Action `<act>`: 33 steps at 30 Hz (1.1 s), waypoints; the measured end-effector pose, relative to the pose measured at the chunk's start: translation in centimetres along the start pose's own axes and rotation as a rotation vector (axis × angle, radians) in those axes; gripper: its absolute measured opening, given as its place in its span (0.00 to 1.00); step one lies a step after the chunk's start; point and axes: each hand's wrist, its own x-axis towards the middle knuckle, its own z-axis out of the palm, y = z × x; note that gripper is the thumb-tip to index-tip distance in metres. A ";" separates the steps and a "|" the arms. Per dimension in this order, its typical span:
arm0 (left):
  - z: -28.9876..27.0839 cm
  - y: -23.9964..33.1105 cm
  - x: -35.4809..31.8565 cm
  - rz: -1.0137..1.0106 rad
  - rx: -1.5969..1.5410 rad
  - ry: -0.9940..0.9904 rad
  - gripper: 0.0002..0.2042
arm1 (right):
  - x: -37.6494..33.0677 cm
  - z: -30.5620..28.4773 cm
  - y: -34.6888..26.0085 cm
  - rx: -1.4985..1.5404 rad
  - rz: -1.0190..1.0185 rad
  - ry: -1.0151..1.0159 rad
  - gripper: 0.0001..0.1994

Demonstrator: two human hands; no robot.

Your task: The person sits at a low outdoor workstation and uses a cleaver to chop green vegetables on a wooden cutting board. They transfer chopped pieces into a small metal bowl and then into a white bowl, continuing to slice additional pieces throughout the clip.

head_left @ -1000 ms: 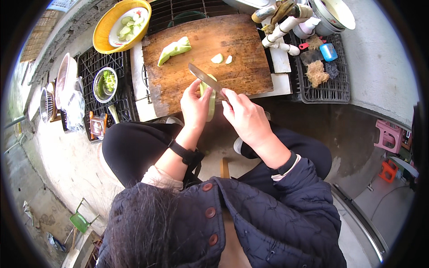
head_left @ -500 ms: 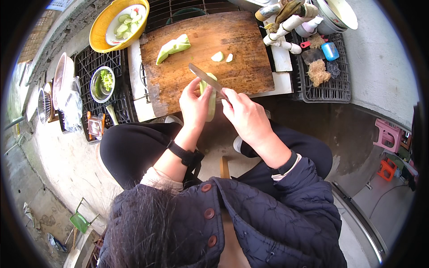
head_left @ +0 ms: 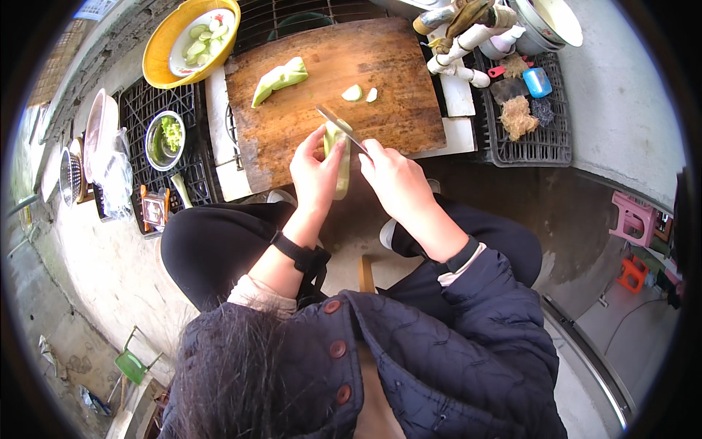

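Note:
My left hand [head_left: 316, 175] grips a pale green peeled gourd piece [head_left: 343, 172] lengthwise at the near edge of a worn wooden cutting board [head_left: 351, 55]. My right hand [head_left: 395, 179] is closed round the handle of a kitchen knife [head_left: 344, 127]. Its blade slants across the top end of the gourd, close to my left fingertips; whether it has cut in, I cannot tell. Farther left on the board lies another gourd chunk [head_left: 281, 80]. Two small cut bits, a larger slice [head_left: 352, 93] and a smaller one [head_left: 371, 95], rest beyond the knife.
At the far left, a yellow basin [head_left: 155, 55] holds a plate of pale slices. A metal bowl [head_left: 165, 141] with chopped greens stands on a black crate left of the board. To the right, a black crate [head_left: 537, 152] carries scrubbing pads and a blue item [head_left: 537, 83].
The knife blade has tilted more onto its edge, and its tip has shifted slightly right. My left hand still grips the gourd; the whole view has moved a little.

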 end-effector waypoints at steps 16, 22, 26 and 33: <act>0.0 0.4 -0.2 0.007 -0.049 0.012 0.23 | -0.9 -3.0 0.1 0.336 0.012 0.092 0.12; -0.5 1.2 1.0 0.098 0.135 0.090 0.23 | -0.5 -4.2 0.8 0.990 0.363 -0.104 0.12; -0.7 1.1 1.6 0.151 0.261 0.142 0.27 | -0.6 -5.0 0.7 1.192 0.454 -0.126 0.11; -0.5 2.0 0.9 0.342 0.539 0.163 0.38 | -0.5 -5.3 1.8 1.699 0.531 -0.323 0.12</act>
